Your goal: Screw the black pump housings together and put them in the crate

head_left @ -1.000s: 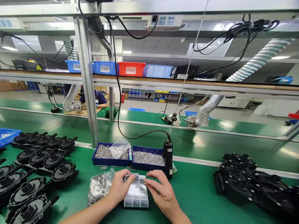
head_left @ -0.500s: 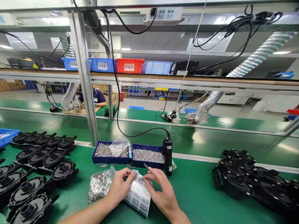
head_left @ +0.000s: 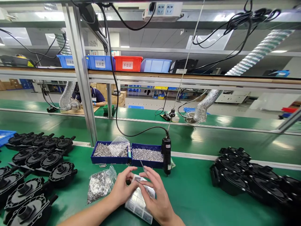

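A sheet of silvery labels (head_left: 137, 204) in a grid lies tilted under both hands, low in the middle of the head view. My left hand (head_left: 123, 186) is closed at its upper left edge, thumb and fingers pinching the sheet. Over the right side of the sheet, my right hand (head_left: 156, 194) is closed with a thin pointed metal tool (head_left: 142, 165) sticking up between its fingers. Both thumbs and fingertips nearly meet at the top of the sheet; a small piece between them is too hidden to name. A clear bag of small metal nuts or washers (head_left: 101, 185) lies left of my left hand.
Beyond the hands stand a blue tray of screws (head_left: 110, 160) and a blue tray of small metal parts (head_left: 147, 155). A black electric screwdriver (head_left: 166, 157) hangs beside them. Black housings fill the left (head_left: 30, 188) and right (head_left: 249, 175). A person (head_left: 97, 95) sits across the benches.
My right hand has moved slightly left and over the sheet, its fingertips closing in on my left thumb. The view has shifted a little.
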A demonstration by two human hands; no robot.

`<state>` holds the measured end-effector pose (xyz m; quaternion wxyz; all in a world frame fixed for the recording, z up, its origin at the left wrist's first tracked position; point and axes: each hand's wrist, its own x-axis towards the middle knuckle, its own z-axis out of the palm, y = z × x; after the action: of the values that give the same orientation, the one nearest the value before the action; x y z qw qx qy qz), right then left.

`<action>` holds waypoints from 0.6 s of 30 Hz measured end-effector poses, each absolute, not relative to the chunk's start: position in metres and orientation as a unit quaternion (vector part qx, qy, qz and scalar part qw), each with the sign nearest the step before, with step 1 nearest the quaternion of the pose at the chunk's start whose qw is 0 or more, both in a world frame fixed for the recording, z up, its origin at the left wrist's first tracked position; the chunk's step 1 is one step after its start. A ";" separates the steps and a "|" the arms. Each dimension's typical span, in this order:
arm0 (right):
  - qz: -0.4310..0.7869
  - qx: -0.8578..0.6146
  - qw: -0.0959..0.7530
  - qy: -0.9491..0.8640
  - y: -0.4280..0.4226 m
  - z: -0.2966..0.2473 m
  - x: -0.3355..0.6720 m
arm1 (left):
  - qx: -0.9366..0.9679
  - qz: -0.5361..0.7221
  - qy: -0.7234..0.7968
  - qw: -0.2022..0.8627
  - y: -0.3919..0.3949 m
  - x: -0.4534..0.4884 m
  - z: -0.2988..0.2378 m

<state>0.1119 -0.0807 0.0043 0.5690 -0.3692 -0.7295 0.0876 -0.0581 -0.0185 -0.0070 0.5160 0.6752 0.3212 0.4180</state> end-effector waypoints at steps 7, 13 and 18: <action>0.167 -0.452 0.534 -0.695 -0.078 0.011 0.119 | 0.638 0.452 0.370 0.501 -0.009 -0.062 -0.008; 0.200 -0.456 0.544 -0.675 -0.074 0.004 0.115 | 0.607 0.483 0.405 0.484 -0.005 -0.064 -0.008; 0.078 -0.446 0.558 -0.695 -0.073 0.019 0.131 | 0.639 0.492 0.376 0.457 -0.004 -0.068 -0.012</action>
<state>0.1312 -0.0733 0.0193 0.5579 -0.4461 -0.6954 0.0785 -0.0679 -0.0038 -0.0117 0.4569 0.6385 0.3759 0.4921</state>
